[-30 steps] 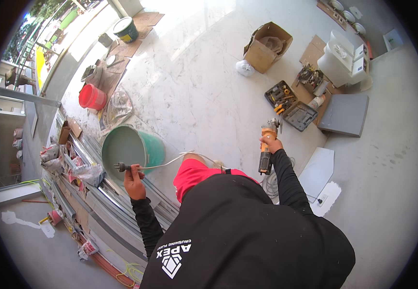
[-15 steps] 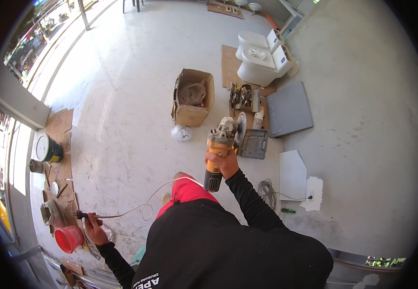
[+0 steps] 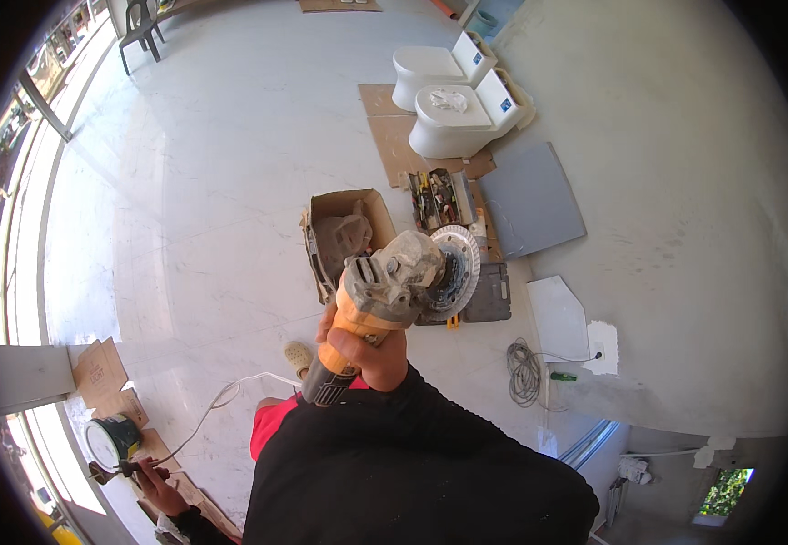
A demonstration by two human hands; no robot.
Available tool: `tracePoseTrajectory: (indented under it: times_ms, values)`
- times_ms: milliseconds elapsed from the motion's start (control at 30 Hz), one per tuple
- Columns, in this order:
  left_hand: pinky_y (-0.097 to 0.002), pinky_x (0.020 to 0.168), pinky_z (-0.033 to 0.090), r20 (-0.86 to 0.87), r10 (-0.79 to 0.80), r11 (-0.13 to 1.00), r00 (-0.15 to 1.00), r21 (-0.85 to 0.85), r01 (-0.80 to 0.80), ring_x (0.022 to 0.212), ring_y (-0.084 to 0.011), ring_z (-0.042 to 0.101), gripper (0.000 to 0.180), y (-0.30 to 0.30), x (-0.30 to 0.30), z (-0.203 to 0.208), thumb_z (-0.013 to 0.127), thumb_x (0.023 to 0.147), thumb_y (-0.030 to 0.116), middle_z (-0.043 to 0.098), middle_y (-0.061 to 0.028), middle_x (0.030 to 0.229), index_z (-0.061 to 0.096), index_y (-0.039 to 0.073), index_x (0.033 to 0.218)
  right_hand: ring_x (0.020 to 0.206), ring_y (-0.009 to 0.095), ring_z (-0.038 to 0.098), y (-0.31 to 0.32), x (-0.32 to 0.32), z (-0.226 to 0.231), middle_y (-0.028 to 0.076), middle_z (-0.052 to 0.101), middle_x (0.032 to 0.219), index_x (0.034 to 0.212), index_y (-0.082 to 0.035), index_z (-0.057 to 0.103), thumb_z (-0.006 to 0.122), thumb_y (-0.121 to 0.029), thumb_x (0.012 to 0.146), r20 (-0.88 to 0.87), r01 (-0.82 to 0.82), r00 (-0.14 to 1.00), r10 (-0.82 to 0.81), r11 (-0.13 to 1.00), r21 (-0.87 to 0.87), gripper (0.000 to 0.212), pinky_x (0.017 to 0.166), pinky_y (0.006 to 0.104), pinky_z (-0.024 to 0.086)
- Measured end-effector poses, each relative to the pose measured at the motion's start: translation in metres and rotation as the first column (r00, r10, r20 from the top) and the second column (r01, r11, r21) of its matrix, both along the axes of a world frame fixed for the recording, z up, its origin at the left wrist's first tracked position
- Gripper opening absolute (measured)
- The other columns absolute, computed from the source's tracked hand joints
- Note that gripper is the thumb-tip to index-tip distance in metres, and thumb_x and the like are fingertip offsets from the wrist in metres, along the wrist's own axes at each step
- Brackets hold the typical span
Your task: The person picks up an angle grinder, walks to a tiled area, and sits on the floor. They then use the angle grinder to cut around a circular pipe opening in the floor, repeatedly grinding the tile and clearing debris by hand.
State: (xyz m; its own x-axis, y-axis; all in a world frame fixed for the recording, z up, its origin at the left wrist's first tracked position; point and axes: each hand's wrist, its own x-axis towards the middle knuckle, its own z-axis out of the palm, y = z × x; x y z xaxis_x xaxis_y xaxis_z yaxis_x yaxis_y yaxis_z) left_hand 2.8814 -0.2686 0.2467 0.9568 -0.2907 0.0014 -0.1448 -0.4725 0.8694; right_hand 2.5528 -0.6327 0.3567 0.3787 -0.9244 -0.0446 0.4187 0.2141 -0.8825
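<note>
My right hand (image 3: pixel 378 359) is wrapped round the orange and black body of an angle grinder (image 3: pixel 367 309). Its dusty grey gear head points up and away, with a round cutting disc (image 3: pixel 456 272) on the right side. A pale cord (image 3: pixel 221 395) runs from the grinder off to the left. At the lower left, my left hand (image 3: pixel 159 488) is closed on the dark power plug (image 3: pixel 130 468) of that cord, close to a dark lidded paint bucket (image 3: pixel 114 440). Beyond the grinder stands an open cardboard box (image 3: pixel 374 213) with a plastic bag inside, partly hidden by the tool.
Ahead to the right are two white toilets (image 3: pixel 453 123) on cardboard, an open toolbox (image 3: pixel 439 198), a grey case (image 3: pixel 487 295) and a grey panel (image 3: pixel 530 200) against the wall. A coiled cable (image 3: pixel 525 377) leads to a wall outlet (image 3: pixel 598 352). A dark chair (image 3: pixel 139 32) stands far left.
The grinder has come up closer to me, with its disc facing more into view. My left hand, still on the plug, is lower and nearer the paint bucket. My view has shifted over the room.
</note>
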Motion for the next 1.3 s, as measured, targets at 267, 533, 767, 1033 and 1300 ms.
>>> tracePoseTrajectory:
  times_ms: [267, 533, 767, 1033, 1300]
  values:
    - [-0.0214, 0.055, 0.035, -0.076, -0.032, 0.999, 0.997, 0.015, 0.033, 0.061, -0.0067, 0.044, 0.036, -0.174, 0.162, -0.027, 0.049, 0.102, 0.034, 0.055, -0.0002, 0.075, 0.062, 0.001, 0.101, 0.085, 0.018, 0.059, -0.129, 0.122, -0.005, 0.01, 0.058, 0.095, 0.121, -0.005, 0.042, 0.064, 0.001, 0.079, 0.123, 0.181, 0.98, -0.157, 0.957, -0.226, 0.047, 0.073, 0.0345, 0.051]
    - [-0.0259, 0.057, 0.035, -0.051, -0.466, 0.884, 0.883, 0.02, 0.468, 0.063, -0.0099, 0.042, 0.041, -0.444, 0.377, -0.023, 0.046, 0.103, 0.037, 0.056, -0.0021, 0.082, 0.061, -0.001, 0.106, 0.09, 0.02, 0.057, -0.253, 0.284, 0.041, 0.015, 0.056, 0.1, 0.135, -0.005, 0.03, 0.065, -0.003, 0.081, 0.394, 0.383, 0.893, -0.217, 0.826, -0.414, 0.065, 0.073, 0.0367, 0.049]
    - [-0.0288, 0.063, 0.037, 0.118, -0.749, 0.663, 0.652, 0.165, 0.731, 0.067, -0.0121, 0.041, 0.04, -0.712, 0.489, 0.017, 0.044, 0.103, 0.035, 0.052, -0.0026, 0.077, 0.061, -0.002, 0.107, 0.089, 0.02, 0.058, -0.378, 0.361, 0.012, 0.014, 0.058, 0.101, 0.129, -0.005, 0.036, 0.061, -0.001, 0.082, 0.442, 0.562, 0.791, -0.423, 0.788, -0.252, 0.053, 0.075, 0.0358, 0.05]
    - [-0.0242, 0.06, 0.039, 0.156, -0.679, 0.733, 0.717, 0.096, 0.674, 0.064, -0.0084, 0.047, 0.03, -0.903, 0.513, 0.009, 0.05, 0.101, 0.025, 0.058, -0.0018, 0.076, 0.063, -0.001, 0.098, 0.075, 0.019, 0.062, -0.593, 0.369, -0.091, 0.008, 0.06, 0.084, 0.101, -0.005, 0.053, 0.067, -0.017, 0.084, 0.004, 0.6, 0.691, -0.723, 0.577, 0.554, 0.025, 0.069, 0.0349, 0.054]
    - [-0.0236, 0.055, 0.039, 0.019, -0.416, 0.901, 0.909, -0.131, 0.414, 0.06, -0.0077, 0.047, 0.034, -1.037, 0.587, 0.005, 0.051, 0.101, 0.029, 0.058, -0.0029, 0.076, 0.063, -0.003, 0.1, 0.072, 0.019, 0.062, -0.811, 0.37, -0.145, 0.008, 0.06, 0.082, 0.099, -0.003, 0.054, 0.068, -0.02, 0.084, -0.04, 0.481, 0.842, -0.538, 0.715, 0.507, 0.027, 0.066, 0.0321, 0.054]
